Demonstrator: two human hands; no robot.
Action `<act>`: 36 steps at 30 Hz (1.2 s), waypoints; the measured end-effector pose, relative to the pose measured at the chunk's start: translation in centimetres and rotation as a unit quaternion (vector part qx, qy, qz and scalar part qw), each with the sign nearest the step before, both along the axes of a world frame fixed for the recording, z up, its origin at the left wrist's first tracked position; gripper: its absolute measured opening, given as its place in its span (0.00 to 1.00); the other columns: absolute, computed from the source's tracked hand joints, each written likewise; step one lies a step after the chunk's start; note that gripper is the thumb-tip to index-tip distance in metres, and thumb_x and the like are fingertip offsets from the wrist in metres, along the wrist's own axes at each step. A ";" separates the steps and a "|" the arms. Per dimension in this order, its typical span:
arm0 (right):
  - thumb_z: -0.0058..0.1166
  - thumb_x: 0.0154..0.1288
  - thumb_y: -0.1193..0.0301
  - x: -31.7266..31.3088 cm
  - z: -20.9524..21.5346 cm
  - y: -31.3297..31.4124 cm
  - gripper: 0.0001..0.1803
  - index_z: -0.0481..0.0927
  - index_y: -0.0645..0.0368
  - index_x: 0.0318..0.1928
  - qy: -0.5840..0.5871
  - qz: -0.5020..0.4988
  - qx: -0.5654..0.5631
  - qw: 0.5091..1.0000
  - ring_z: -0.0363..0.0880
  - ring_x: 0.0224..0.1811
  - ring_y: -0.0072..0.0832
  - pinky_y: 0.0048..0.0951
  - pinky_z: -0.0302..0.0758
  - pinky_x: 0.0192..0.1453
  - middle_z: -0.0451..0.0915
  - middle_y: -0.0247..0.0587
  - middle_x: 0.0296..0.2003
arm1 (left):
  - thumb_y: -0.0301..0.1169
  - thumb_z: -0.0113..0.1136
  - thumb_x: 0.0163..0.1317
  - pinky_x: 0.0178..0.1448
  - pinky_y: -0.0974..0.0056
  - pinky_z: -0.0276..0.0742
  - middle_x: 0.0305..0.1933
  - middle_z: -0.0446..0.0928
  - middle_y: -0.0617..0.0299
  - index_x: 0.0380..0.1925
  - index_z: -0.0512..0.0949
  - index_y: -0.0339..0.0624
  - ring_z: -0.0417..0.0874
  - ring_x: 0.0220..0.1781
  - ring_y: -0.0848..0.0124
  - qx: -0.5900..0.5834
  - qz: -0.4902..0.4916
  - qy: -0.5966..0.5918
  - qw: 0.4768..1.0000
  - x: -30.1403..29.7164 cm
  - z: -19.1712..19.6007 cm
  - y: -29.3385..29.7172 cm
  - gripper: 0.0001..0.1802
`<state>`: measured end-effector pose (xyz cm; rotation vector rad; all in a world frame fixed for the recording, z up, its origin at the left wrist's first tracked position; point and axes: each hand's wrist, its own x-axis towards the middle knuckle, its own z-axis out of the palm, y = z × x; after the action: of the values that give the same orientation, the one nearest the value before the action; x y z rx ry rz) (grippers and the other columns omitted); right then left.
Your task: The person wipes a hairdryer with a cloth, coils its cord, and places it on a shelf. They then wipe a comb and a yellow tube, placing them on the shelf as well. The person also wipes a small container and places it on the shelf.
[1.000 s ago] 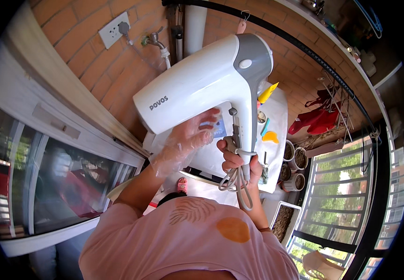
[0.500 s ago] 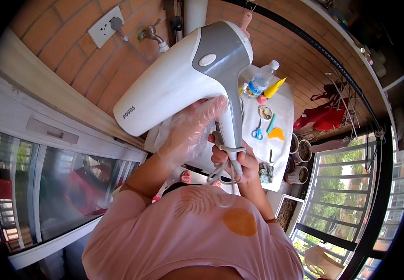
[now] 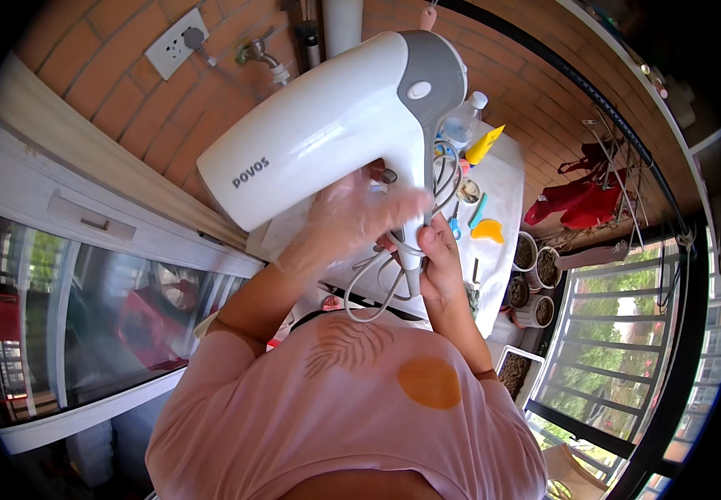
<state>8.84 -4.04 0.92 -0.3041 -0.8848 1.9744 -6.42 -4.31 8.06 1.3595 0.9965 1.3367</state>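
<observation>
A large white and grey hair dryer (image 3: 319,125) is held up before my chest, its nozzle pointing left and its handle down. My left hand (image 3: 365,208), in a clear plastic glove, closes around the handle just below the body, partly blurred. Lower down, my bare right hand (image 3: 442,260) grips the handle's base, its thumb along the side. A grey cord (image 3: 370,312) hangs in loops under the handle, and more coils show behind it. Some of my fingers are hidden behind the handle.
Behind the dryer, a white-covered table (image 3: 498,183) bears a clear bottle (image 3: 463,121), a yellow tube (image 3: 485,143), blue scissors (image 3: 455,227) and an orange scraper (image 3: 487,230). Potted soil (image 3: 546,267) stands right of it. A tap (image 3: 260,52) juts from the brick wall; a sliding window lies left.
My left hand has shifted right and wrapped round the handle. The dryer has moved slightly right and turned a little. The cord loops have spread, and my right hand has risen slightly.
</observation>
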 end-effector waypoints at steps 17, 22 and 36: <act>0.60 0.55 0.57 1.5 -0.1 0.0 0.33 0.65 0.61 0.55 0.074 0.026 -0.032 0.996 0.74 0.40 0.30 0.31 0.73 0.45 0.73 0.42 0.44 | 0.35 0.63 0.50 0.25 0.73 0.72 0.36 0.72 0.58 0.44 0.68 0.32 0.74 0.28 0.76 -0.024 0.053 -0.023 0.998 4.5 2.0 -1.1 0.24; 0.58 0.56 0.53 1.1 0.3 -0.2 0.32 0.66 0.61 0.53 0.104 0.031 -0.024 0.994 0.71 0.35 0.28 0.24 0.72 0.36 0.73 0.40 0.38 | 0.37 0.58 0.56 0.43 0.69 0.70 0.44 0.69 0.56 0.48 0.67 0.34 0.71 0.45 0.73 -0.185 0.003 -0.063 0.981 3.9 4.4 -1.6 0.24; 0.52 0.60 0.54 1.9 1.5 0.6 0.33 0.61 0.65 0.58 0.264 0.136 -0.146 0.944 0.64 0.29 0.17 0.24 0.62 0.42 0.67 0.53 0.48 | 0.26 0.56 0.59 0.59 0.64 0.65 0.51 0.69 0.59 0.53 0.66 0.42 0.71 0.54 0.68 0.014 0.114 -0.126 0.985 0.5 -1.4 -1.0 0.21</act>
<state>10.74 -3.41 2.45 0.1935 -0.2962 2.2871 -5.89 -5.32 6.69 1.0874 0.9833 1.6542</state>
